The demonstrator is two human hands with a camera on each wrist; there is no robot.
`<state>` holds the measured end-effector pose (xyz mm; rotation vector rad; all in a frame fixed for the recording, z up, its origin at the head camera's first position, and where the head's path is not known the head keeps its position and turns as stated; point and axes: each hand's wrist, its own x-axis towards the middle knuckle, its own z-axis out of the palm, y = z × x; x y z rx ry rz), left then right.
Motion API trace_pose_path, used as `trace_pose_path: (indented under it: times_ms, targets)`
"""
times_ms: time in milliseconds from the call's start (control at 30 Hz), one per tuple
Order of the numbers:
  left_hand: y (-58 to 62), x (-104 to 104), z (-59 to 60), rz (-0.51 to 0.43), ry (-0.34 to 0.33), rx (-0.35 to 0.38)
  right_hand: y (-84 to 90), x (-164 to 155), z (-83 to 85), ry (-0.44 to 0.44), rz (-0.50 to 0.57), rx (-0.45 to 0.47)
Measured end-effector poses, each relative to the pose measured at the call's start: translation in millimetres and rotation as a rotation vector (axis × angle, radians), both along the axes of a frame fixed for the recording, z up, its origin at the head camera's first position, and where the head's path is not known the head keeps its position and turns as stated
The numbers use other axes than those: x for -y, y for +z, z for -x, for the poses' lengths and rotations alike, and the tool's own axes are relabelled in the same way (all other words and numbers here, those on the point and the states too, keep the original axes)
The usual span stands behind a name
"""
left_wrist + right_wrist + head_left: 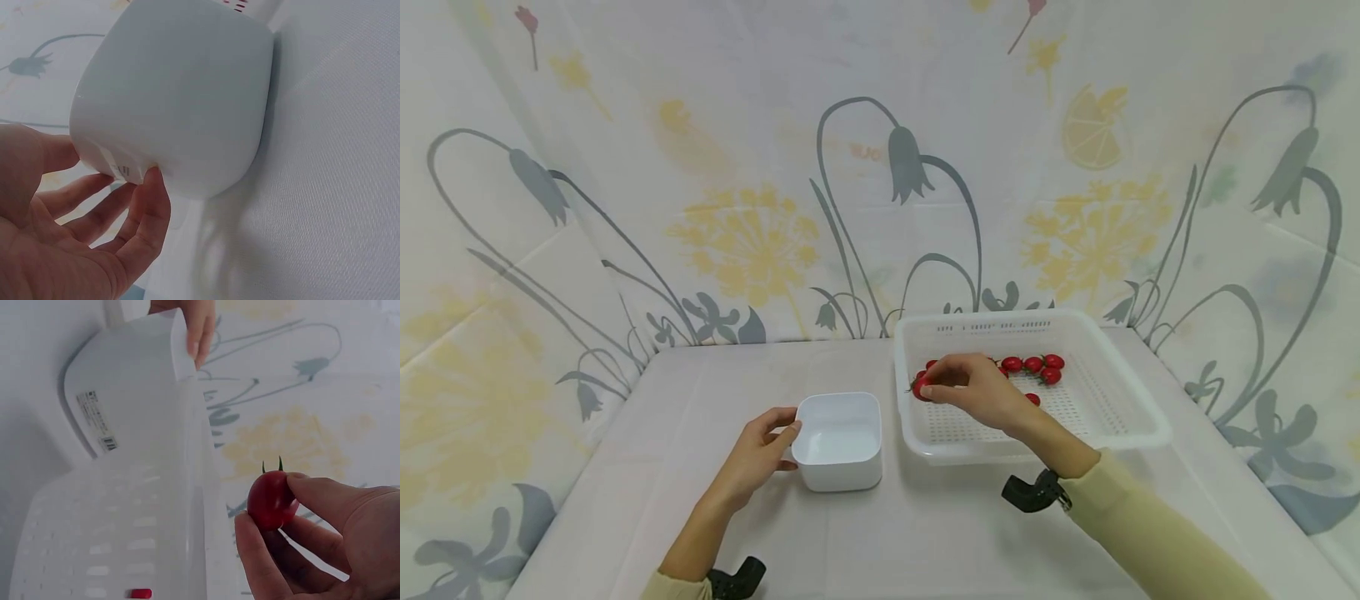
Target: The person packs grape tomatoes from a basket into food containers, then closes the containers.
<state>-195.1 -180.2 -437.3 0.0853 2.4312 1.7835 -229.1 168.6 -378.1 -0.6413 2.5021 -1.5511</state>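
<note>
Right of centre in the head view, the right hand (pixel 979 385) is pinching a tomato (pixel 921 389) between thumb and fingertips, above the left part of the basket (pixel 1105 412). Other tomatoes (pixel 1033 365) are lying in the basket, mostly right of that hand. Lower left of centre, the left hand (pixel 758 454) is gripping the left side of the box (pixel 841 477), which is standing on the table (pixel 940 533) near the basket.

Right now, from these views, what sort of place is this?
Probably a staged tabletop recording setup rather than a working kitchen: a flower-printed backdrop surrounds the far side and flanks of a white-covered table, and a black device sits at each wrist.
</note>
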Motion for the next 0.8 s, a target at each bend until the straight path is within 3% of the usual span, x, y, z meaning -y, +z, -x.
trace_pose_path:
  times_ms: [167, 433, 800]
  targets:
    - [-1.3, 0.3, 0.6, 0.008, 0.003, 0.002, -4.5, 10.0, -0.8, 0.006, -0.007, 0.012]
    - [0.5, 1.6, 1.0, 0.02, 0.005, 0.006, -6.0, 35.3, -3.2, 0.006, -0.05, -0.067]
    - [1.4, -0.1, 0.2, 0.016, -0.003, 0.011, -11.9, 68.6, -2.5, 0.075, -0.066, -0.121]
